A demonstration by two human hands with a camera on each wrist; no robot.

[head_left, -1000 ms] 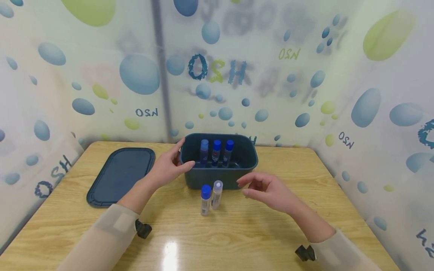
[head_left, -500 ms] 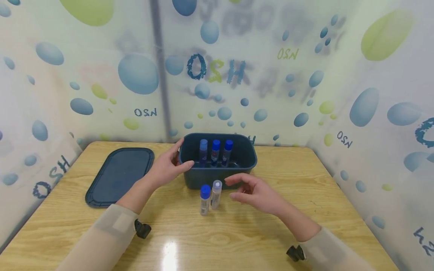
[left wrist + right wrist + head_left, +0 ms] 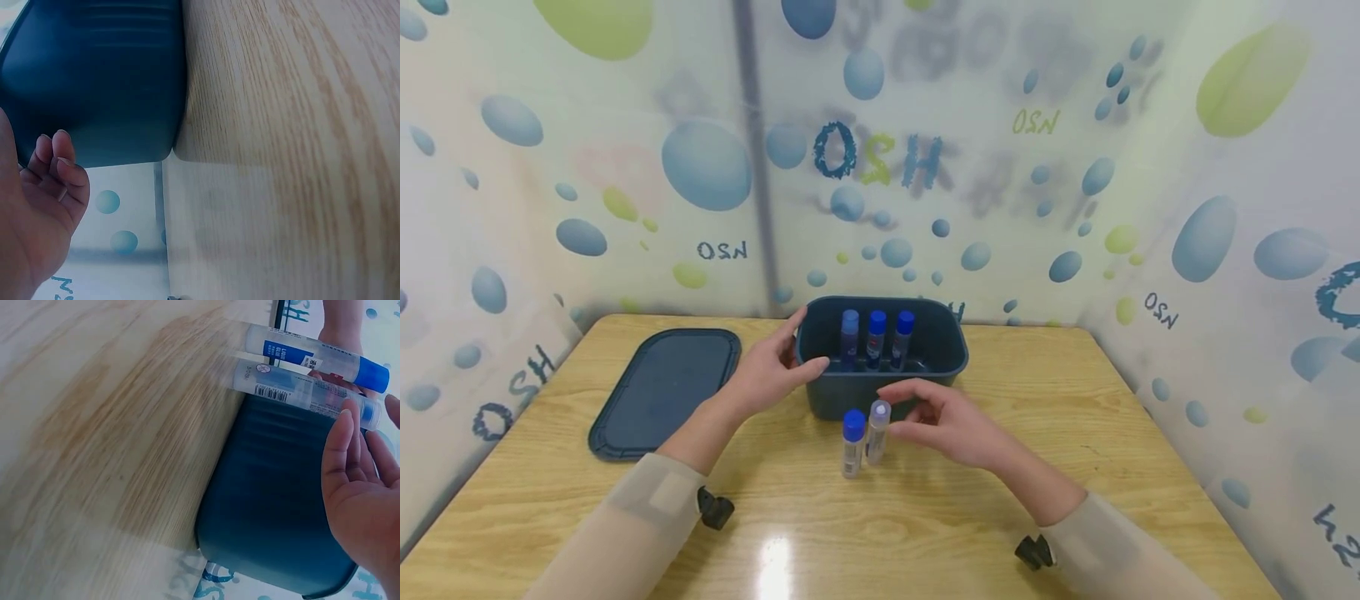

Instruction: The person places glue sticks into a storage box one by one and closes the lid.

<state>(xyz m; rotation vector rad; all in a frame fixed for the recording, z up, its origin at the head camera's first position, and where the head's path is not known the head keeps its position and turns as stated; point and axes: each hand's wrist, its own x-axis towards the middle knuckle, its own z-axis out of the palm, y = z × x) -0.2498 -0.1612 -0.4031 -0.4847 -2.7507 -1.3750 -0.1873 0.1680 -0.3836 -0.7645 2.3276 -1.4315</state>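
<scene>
A dark blue plastic bin (image 3: pixel 887 398) stands at the back of the table. My left hand (image 3: pixel 775 371) holds its left end, thumb over the front rim; in the left wrist view several fingers (image 3: pixel 78 176) are curled beside the wall. Inside stand three liquid glue bottles (image 3: pixel 877 340) with blue caps. In front of the bin two more stand upright: a blue-capped glue bottle (image 3: pixel 852 446) and a glue bottle with a clear, pale top (image 3: pixel 877 437). My right hand (image 3: pixel 951 425) reaches that pale-topped bottle from the right, thumb and forefinger spread at its top.
A dark blue lid (image 3: pixel 666 392) lies flat on the wooden table (image 3: pixel 880 542) left of the bin. Behind the table hangs a patterned curtain (image 3: pixel 1000 167), which also runs along both sides.
My right hand has moved left, from beside the bin's front right to the top of the pale-topped glue bottle. My left hand, the bin and the bottles have stayed in place.
</scene>
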